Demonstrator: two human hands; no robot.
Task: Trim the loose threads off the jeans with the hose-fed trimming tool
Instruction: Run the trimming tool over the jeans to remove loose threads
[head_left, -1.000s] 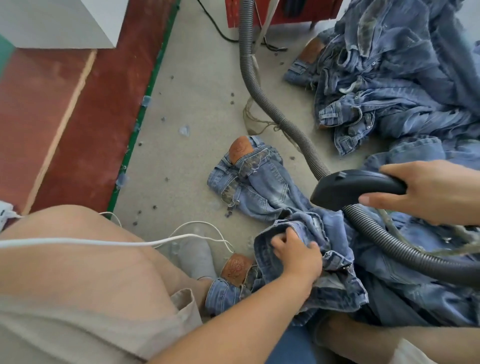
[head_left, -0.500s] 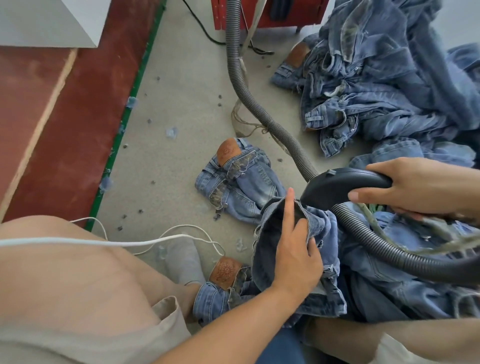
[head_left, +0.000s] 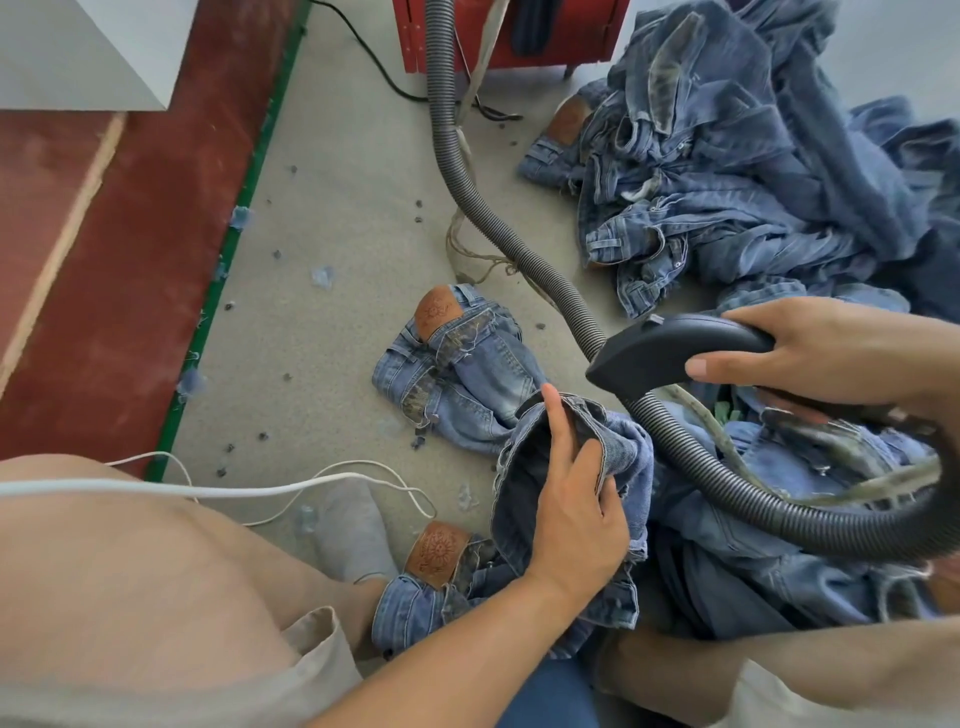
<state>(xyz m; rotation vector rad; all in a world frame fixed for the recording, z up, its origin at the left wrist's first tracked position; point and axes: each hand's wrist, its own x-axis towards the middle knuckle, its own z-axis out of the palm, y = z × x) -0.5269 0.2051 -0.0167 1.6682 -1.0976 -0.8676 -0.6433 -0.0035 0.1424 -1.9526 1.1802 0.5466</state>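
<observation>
The jeans (head_left: 571, 447) lie bunched on the person's lap, the left hand (head_left: 576, 514) gripping their opened hem, while just beyond them the right hand's (head_left: 810, 353) fingers (head_left: 727, 366) clasp the black trimming tool (head_left: 670, 351), its grey hose (head_left: 467, 171) running off across the floor (head_left: 337, 218).

A grey floor (head_left: 332, 208) is carrying everything, with a dark red strip (head_left: 119, 291) running along its left behind a green edge line (head_left: 244, 197). A crumpled pair of jeans (head_left: 457, 374) is lying mid-floor, a big denim heap (head_left: 727, 171) is piling up far right, and lint scraps (head_left: 322, 275), a white cable (head_left: 363, 467) and a black cable (head_left: 374, 62) are lying about.
</observation>
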